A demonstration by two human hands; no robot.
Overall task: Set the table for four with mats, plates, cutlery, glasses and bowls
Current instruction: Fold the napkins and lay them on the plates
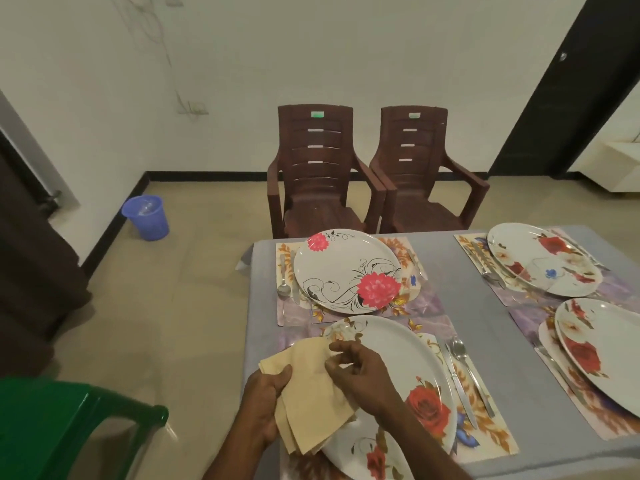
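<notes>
While napkins are being sorted: a stack of beige folded napkins (pixel 308 393) is gripped in the left hand (pixel 265 407), held above the near plate's left rim, at the table edge.
Right hand (pixel 360 372): fingers curled, top napkin corner pinched, prob. being peeled off the stack.
Near plate (pixel 391 386): lies on its mat (pixel 485 420); knife (pixel 459 386) & spoon (pixel 471 368) laid to its right.
Other settings: far-left plate (pixel 346 271), far-right plate (pixel 543 261), right plate (pixel 602 351), each on a mat w/ cutlery beside.
Risk 1: thin cloth layers cling, so two could be lifted together.
Risk 2: stack could be dropped past the table (pixel 478 289) edge if left grip is loosened.
Risk 3: near plate could be nudged by the right wrist, knocking cutlery askew.
Still missing: no bowls seen; glasses not clearly made out.
Materials: plates glossy, round, floral print, likely melamine; mats flat, glossy, floral; cutlery metal; napkins soft, matte.
</notes>
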